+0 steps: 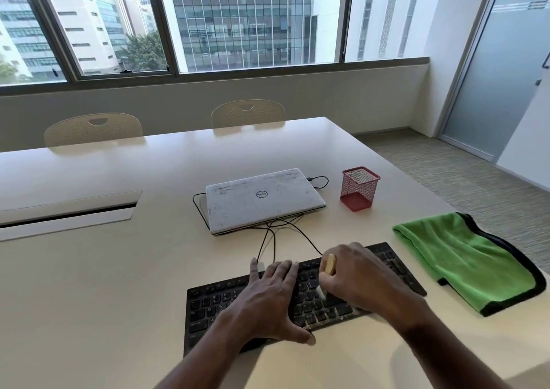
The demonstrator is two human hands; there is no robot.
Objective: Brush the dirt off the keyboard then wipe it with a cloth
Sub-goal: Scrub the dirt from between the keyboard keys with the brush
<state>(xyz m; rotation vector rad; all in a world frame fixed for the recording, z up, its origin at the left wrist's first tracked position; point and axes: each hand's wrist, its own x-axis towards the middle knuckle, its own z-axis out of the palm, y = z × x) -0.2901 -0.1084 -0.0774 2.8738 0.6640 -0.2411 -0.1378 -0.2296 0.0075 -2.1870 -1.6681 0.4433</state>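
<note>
A black keyboard [208, 302] lies slightly askew at the near edge of the pale worktop [119, 284]. The left hand [268, 299] lies flat on the middle of the keyboard, fingers straight and pointing to 12 o'clock, thumb at its near edge. The right hand [357, 278] is curled round a small brush [329, 265]. The brush's wooden handle sticks up at the knuckles and its pale bristles touch the keys just right of the left hand. Pale dirt [327, 318] speckles the keys beneath the right hand. A green cloth [464, 257] with black edging lies on the worktop at the keyboard's 2 o'clock, just beside its right end. A closed grey laptop [262, 201] sits at 12 o'clock, with black cables [268, 237] running from it toward the keyboard. A red mesh pot [359, 189] stands at 1 o'clock.
</note>
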